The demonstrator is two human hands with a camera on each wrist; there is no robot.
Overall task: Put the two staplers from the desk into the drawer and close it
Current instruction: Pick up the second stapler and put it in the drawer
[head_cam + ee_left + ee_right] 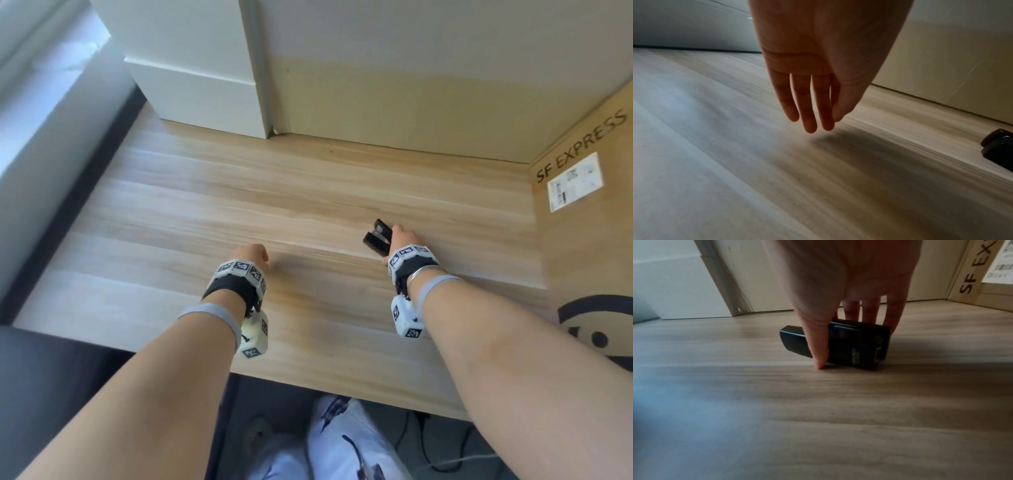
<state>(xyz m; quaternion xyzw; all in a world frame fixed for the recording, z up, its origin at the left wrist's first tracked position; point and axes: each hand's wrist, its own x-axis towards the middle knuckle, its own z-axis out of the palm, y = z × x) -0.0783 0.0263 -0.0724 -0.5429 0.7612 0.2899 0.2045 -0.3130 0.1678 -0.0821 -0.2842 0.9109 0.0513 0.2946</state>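
Note:
A black stapler (376, 236) lies on the wooden desk (308, 192) right of centre. My right hand (399, 240) reaches down onto it. In the right wrist view my right hand (855, 345) pinches the stapler (859, 344), with the thumb on the near side and the fingers behind it. The stapler's base touches the desk. The black shape shows two parts, and I cannot tell whether a second stapler lies against the first. My left hand (251, 255) hovers over bare desk to the left, and in its wrist view this hand (813, 116) has straight fingers and holds nothing. The stapler (998, 146) appears at that view's right edge. No drawer is in view.
A white box (191, 68) and a large cardboard panel (394, 85) stand along the desk's back. A cardboard box marked SF EXPRESS (589, 192) closes off the right side. Below the desk's front edge are my knees (342, 445) and some cables (445, 442).

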